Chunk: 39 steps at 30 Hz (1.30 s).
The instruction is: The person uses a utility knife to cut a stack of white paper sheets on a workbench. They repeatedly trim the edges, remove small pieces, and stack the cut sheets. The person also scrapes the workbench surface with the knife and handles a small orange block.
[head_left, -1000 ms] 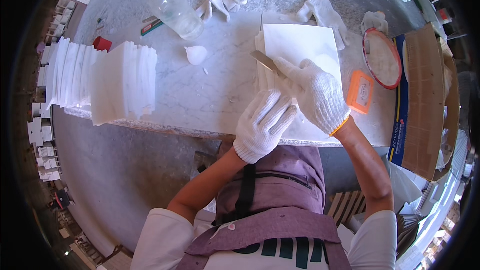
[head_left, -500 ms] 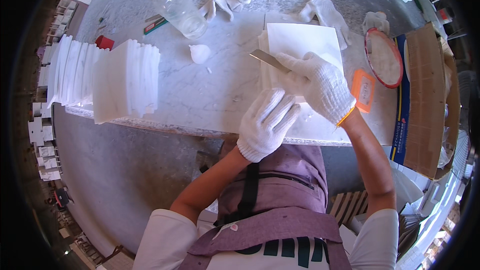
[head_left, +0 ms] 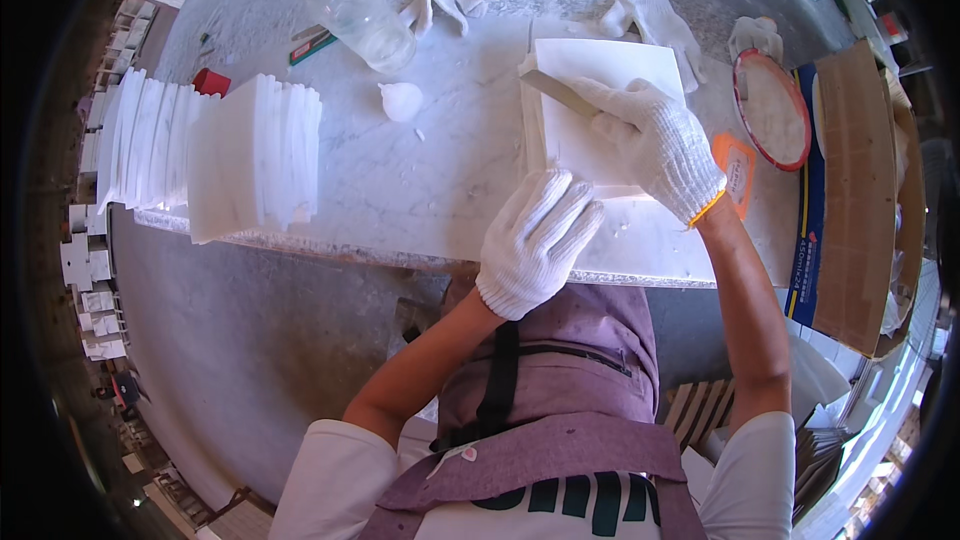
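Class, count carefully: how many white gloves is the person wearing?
2: one on the left hand, near the table edge; one on the right hand, holding a flat blade. Neither is hidden.

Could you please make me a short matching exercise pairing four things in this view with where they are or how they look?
Things:
1. Flat blade
2. Bottle
3. Orange box
4. Left hand

Places and looks:
A. See-through, with a white cap
B. Gloved, at the near edge of the white slabs
C. Gripped in the gloved right hand
D. On the table, just right of the right hand's cuff

Right pairs: 1-C, 2-A, 3-D, 4-B.
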Available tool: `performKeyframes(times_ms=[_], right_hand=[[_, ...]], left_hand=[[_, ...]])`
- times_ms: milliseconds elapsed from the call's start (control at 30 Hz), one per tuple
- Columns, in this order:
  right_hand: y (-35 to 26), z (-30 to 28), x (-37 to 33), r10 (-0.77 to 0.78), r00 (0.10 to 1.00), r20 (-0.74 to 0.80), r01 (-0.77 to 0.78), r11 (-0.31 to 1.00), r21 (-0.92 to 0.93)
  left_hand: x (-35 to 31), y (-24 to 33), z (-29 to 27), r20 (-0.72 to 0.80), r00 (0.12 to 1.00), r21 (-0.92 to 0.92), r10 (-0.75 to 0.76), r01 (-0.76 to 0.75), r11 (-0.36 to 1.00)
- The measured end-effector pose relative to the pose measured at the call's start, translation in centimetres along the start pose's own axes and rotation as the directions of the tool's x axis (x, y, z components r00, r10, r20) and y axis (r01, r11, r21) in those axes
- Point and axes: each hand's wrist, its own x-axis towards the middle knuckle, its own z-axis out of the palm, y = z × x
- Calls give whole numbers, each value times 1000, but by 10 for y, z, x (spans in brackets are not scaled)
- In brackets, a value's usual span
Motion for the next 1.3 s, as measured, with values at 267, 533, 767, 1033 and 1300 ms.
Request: performKeyframes(times_ms=[267, 533, 767, 1033, 1300], right_hand=[[-10, -3, -9, -61, 994, 89, 67, 995, -69], [-27, -14, -36, -31, 991, 129, 26, 999, 37], [-31, 11, -121, 242, 965, 102, -255, 769, 587], [-54, 31, -124, 311, 921, 234, -385, 638, 667], [-21, 10, -166, 449, 846, 287, -522, 593, 613]], left_hand=[[-6, 1, -1, -1, 1000, -1, -25, 25, 1000], [-7, 0, -12, -50, 994, -115, -99, 93, 989], [-30, 45, -58, 177, 720, -628, -671, 608, 486], [9, 36, -65, 559, 514, -554, -651, 815, 168], [31, 25, -64, 598, 713, -237, -367, 594, 768]])
